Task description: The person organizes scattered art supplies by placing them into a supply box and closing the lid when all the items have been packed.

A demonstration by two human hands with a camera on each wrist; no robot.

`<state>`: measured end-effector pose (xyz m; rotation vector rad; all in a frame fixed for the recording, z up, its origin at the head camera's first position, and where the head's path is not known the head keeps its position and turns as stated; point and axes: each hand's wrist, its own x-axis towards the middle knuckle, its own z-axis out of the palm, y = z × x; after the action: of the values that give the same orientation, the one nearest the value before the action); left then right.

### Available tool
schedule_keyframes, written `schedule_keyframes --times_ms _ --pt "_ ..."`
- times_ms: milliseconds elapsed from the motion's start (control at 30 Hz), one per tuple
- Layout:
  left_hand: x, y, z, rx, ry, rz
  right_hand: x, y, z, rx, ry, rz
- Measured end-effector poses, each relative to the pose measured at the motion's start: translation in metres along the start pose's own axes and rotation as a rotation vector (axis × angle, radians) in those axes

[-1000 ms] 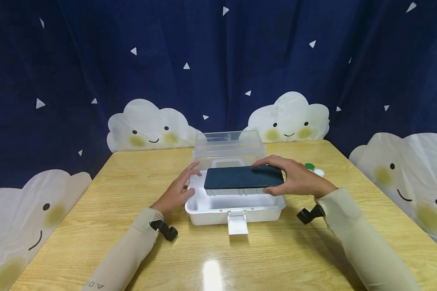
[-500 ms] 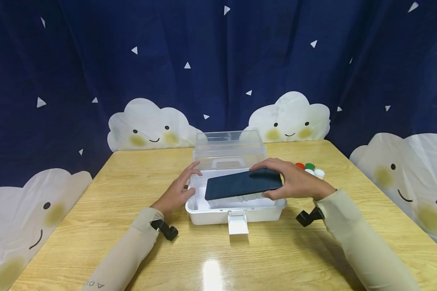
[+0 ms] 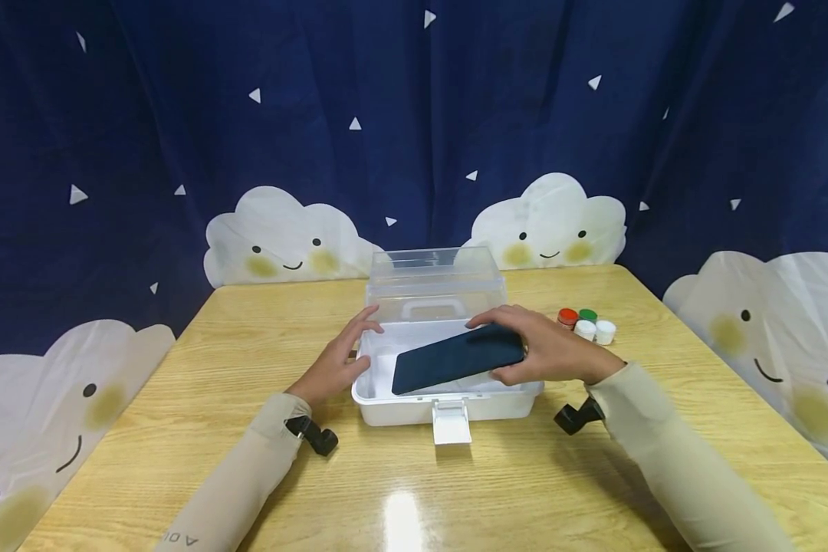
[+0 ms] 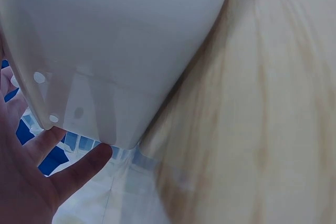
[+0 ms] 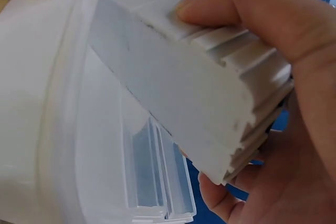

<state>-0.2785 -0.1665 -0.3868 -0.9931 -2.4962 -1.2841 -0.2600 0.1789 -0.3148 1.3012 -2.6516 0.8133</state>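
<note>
My right hand [image 3: 538,346] grips a long block with a dark flat top [image 3: 455,359] by its right end, thumb at the near side, fingers at the far side. In the right wrist view its ridged white sides [image 5: 210,45] and pale underside [image 5: 173,77] show. The block is tilted, its left end lower, inside an open white plastic case [image 3: 393,414]. My left hand [image 3: 334,364] lies at the case's left rim, fingers spread and fairly straight. In the left wrist view, fingertips [image 4: 102,153] touch the edge of the case wall.
The case's clear lid [image 3: 435,272] stands raised at the back, and a white latch [image 3: 451,425] hangs at its front. Several small jars with red [image 3: 567,316], green [image 3: 588,314] and white lids [image 3: 605,330] stand right of the case. A dark blue curtain [image 3: 414,115] hangs behind the table.
My right hand has lowered the block into the case and tilted it, left end down, moving slightly left. More of the jars shows now. My left hand has stayed put.
</note>
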Motion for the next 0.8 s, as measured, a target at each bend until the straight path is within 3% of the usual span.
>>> schedule_keyframes --times_ms 200,433,800 --pt "-0.001 0.006 -0.001 -0.007 -0.006 -0.005 0.002 0.002 0.005 -0.007 -0.026 0.012" --pt "0.005 -0.031 0.006 0.018 0.003 -0.015 0.002 0.001 0.011 -0.020 -0.029 0.051" --pt "0.004 -0.035 0.007 0.016 0.014 -0.002 0.003 0.002 0.013 -0.040 -0.024 0.048"
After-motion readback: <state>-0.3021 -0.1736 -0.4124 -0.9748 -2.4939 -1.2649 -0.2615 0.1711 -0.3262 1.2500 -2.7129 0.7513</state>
